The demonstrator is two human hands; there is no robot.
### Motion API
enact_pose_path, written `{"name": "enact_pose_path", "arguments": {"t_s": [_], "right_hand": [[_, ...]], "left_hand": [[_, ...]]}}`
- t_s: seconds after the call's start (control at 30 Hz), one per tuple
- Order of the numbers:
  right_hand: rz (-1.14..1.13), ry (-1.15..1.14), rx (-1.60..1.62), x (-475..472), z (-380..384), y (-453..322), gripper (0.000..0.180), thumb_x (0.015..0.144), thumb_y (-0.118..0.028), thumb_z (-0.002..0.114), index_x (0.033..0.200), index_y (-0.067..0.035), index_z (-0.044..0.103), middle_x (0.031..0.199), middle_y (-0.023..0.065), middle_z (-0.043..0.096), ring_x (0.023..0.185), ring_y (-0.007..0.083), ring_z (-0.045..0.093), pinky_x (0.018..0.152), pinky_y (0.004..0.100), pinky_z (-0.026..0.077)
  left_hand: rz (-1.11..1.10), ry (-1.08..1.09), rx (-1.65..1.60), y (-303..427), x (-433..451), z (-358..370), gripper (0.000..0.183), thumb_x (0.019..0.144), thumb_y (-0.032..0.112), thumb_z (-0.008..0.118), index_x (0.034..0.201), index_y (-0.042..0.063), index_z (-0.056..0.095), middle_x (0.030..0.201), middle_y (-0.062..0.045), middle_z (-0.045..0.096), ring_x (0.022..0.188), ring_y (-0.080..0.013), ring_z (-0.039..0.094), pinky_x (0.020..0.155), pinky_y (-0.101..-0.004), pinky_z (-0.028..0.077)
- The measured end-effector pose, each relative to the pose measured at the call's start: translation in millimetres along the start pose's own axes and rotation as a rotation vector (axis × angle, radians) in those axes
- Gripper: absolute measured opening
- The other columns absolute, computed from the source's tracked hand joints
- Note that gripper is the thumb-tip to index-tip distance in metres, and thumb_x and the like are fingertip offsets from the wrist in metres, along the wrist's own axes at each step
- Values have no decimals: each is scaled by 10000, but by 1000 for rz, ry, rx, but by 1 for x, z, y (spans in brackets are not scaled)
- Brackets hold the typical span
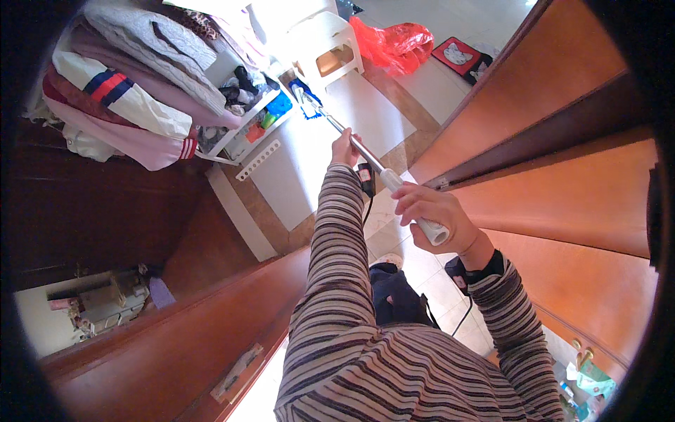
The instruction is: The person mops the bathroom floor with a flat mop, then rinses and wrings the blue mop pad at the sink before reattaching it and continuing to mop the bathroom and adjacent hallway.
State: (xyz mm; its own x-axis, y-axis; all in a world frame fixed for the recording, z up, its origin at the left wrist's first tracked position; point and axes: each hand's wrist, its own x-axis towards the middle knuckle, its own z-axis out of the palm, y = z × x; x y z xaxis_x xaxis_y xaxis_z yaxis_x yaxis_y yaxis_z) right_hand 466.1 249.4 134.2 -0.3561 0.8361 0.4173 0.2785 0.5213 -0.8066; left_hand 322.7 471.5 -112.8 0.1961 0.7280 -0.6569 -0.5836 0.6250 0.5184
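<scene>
A flat mop with a metal pole point(370, 159) runs diagonally from my body toward the floor ahead. My left hand point(345, 147) is wrapped around the pole partway down. Higher up, my right hand point(443, 213) grips the pale plastic handle point(391, 180), and the hollow end of the handle sticks out below the palm. At the far end, the blue mop head point(311, 113) rests on the bright tiled floor point(287, 182), between a white plastic stool point(337, 37) and a white storage rack point(256, 113). Glare washes out part of the floor there.
Hanging clothes point(142, 89) crowd the upper left beside the rack. A red plastic bag point(393, 47) and a red-and-black mat point(457, 55) lie on the floor beyond the stool. Wooden door panels point(559, 184) stand close on my right, with another wooden panel point(174, 348) at lower left.
</scene>
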Motion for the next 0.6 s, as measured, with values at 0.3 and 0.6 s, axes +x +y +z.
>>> {"name": "enact_pose_path", "arguments": {"t_s": [0.3,0.6], "right_hand": [[191,100,-150,-85,-34,-119,53,634,-30,558,660,-75,552,740,76,624,792,271,639,838,452,484],[295,283,35,-126,-79,-181,257,737,-292,629,543,-146,547,605,3,605,660,201,612,815,416,481]], "left_hand": [[-104,-256,94,-74,-83,-16,135,790,140,513,693,47,508,619,-68,525,541,-165,534,474,-258,461],[-204,-116,-7,-123,-140,-38,187,823,135,513,648,87,466,564,-41,474,498,-160,495,466,-297,454]]}}
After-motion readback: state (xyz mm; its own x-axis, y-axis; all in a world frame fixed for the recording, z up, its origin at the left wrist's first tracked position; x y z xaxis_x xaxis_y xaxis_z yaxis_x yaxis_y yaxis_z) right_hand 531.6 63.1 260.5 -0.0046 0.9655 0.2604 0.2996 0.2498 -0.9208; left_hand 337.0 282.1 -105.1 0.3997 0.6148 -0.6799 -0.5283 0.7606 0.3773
